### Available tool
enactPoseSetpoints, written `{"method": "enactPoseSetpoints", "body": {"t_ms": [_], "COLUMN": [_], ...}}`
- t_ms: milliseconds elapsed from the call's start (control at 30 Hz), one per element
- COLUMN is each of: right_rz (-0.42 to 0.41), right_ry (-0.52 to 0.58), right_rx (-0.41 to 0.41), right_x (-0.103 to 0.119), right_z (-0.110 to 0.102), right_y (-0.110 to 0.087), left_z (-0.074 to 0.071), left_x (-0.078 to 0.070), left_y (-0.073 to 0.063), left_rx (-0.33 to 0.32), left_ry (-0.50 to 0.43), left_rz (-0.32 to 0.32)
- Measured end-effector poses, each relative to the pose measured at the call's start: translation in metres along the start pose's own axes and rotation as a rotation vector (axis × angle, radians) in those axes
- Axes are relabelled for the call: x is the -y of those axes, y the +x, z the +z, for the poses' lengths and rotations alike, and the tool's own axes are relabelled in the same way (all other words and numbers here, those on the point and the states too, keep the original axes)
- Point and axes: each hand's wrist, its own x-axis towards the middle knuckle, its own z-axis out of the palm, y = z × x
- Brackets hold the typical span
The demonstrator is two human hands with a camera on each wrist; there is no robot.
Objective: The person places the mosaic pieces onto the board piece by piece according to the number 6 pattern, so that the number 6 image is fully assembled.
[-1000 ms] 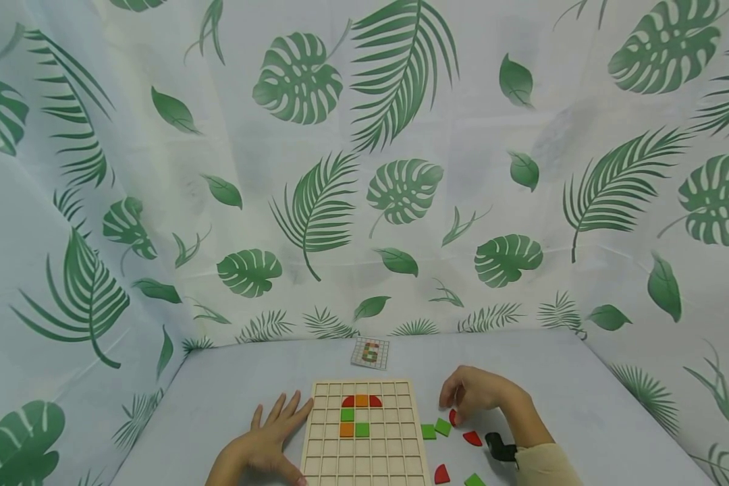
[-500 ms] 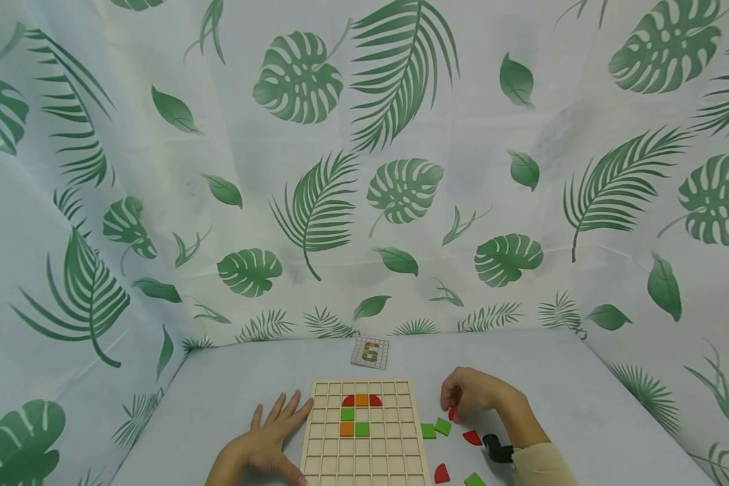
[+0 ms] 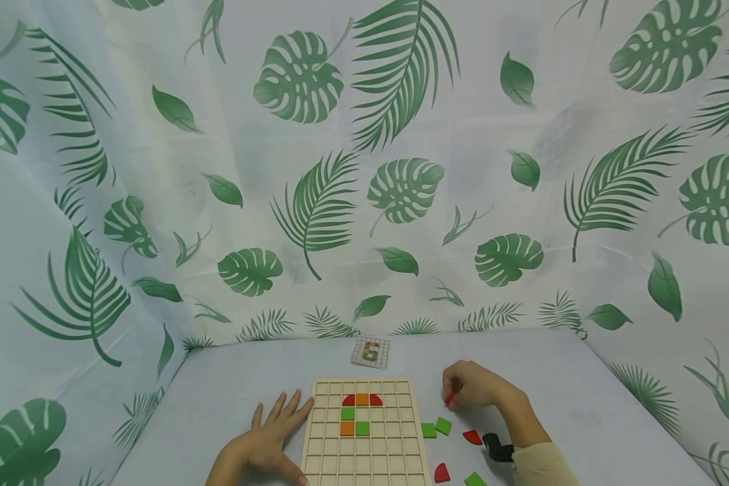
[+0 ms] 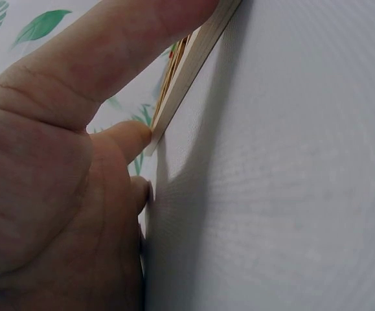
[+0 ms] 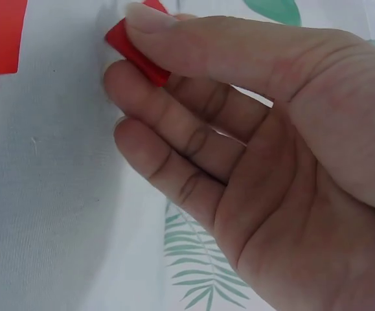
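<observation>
My right hand (image 3: 472,385) pinches a red quarter-circle tile (image 5: 138,48) between thumb and fingers, to the right of the board; the fingers cover part of it. With fingers spread, my left hand (image 3: 270,439) lies along the left edge of the wooden grid board (image 3: 395,445), thumb and fingertip at its side in the left wrist view. Set in the board's cells are two red quarter-circles, an orange square (image 3: 362,399) between them, a green square (image 3: 347,413) below, then an orange and a green square side by side.
Right of the board lie loose green squares (image 3: 443,426) and red quarter-circles (image 3: 472,437). A small card (image 3: 370,352) with a gridded coloured pattern lies behind the board. A black strapped device (image 3: 498,448) sits at my right wrist. Leaf-print cloth (image 3: 401,263) walls the table.
My right hand has lifted slightly with the red quarter-circle tile, which has turned in the fingers and left its spot beside the green squares. The left hand has stayed put.
</observation>
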Motion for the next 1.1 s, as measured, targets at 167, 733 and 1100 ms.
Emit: {"method": "enactPoseSetpoints", "body": {"t_ms": [167, 733, 1100], "right_rz": [0.016, -0.031, -0.082], "right_ry": [0.0, 0.008, 0.015], "right_rx": [-0.043, -0.144, -0.195], "right_x": [0.0, 0.019, 0.032], "right_z": [-0.001, 0.0, 0.008], "right_y": [0.003, 0.011, 0.02], "left_z": [0.0, -0.002, -0.004], "left_x": [0.0, -0.001, -0.003], "left_y": [0.0, -0.002, -0.004], "left_rx": [-0.001, -0.002, -0.005], "left_ry": [-0.009, -0.01, -0.033], "left_rz": [0.012, 0.003, 0.025]}}
